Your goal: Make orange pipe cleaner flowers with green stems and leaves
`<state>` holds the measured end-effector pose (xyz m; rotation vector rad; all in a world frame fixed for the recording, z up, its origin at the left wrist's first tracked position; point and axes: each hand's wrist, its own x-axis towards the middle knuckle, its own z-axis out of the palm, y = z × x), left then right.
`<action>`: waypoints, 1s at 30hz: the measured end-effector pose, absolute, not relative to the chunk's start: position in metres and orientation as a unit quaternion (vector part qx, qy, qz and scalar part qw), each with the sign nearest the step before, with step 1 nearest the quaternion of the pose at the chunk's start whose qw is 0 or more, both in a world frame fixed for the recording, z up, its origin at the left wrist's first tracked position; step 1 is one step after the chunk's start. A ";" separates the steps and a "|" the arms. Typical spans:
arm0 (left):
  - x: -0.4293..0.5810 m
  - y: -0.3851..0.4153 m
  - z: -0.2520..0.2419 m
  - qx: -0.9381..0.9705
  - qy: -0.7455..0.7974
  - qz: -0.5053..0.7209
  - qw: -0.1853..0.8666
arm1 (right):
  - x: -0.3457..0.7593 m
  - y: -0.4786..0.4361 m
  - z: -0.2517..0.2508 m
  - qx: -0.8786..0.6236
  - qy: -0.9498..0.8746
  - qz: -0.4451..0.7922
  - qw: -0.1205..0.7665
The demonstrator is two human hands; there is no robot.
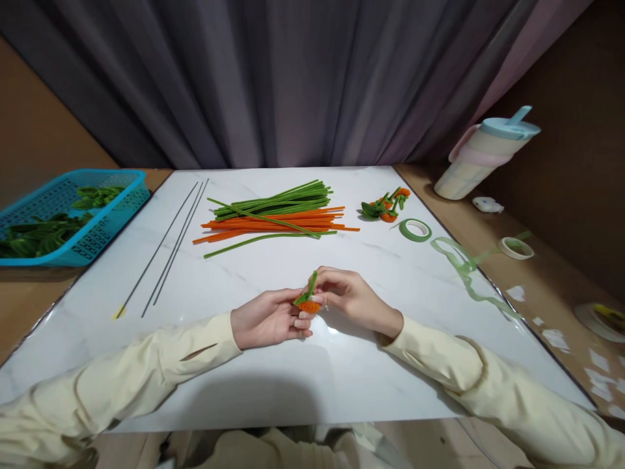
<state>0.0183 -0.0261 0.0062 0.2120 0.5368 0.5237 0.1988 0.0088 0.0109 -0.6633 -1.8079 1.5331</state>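
Between my two hands, above the near middle of the white tabletop, is a small orange pipe-cleaner flower (309, 306) with a green stem pointing up. My left hand (268, 319) supports it from the left, thumb and fingers closed about its edge. From the right, my right hand (349, 299) pinches it near the green part. Beyond the hands lie a bundle of green pipe cleaners (293, 198) and a bundle of orange pipe cleaners (273, 223). Several finished orange and green flowers (389, 207) lie in a small heap at the back right.
A blue basket (117, 215) with green leaf pieces stands at left. Thin dark wires (178, 244) lie beside it. On the right are a roll of green tape (405, 234), a loose green strip (469, 273), another tape roll (517, 255), and a tumbler (476, 169). Paper scraps (556, 339) lie at the edge.
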 end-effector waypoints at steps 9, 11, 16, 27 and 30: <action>0.016 -0.028 0.005 0.146 0.251 0.265 0.920 | 0.199 0.008 0.012 -0.270 -0.693 0.570 0.350; 0.015 -0.029 0.004 0.162 0.249 0.271 0.916 | 0.199 0.009 0.011 -0.272 -0.698 0.559 0.355; 0.015 -0.029 0.004 0.185 0.269 0.287 0.901 | 0.203 0.011 0.016 -0.247 -0.758 0.493 0.349; 0.018 -0.030 0.006 0.233 0.303 0.275 0.882 | 0.207 0.008 0.030 -0.147 -0.865 0.303 0.372; 0.018 -0.030 0.006 0.255 0.300 0.264 0.881 | 0.206 0.006 0.029 -0.132 -0.876 0.290 0.363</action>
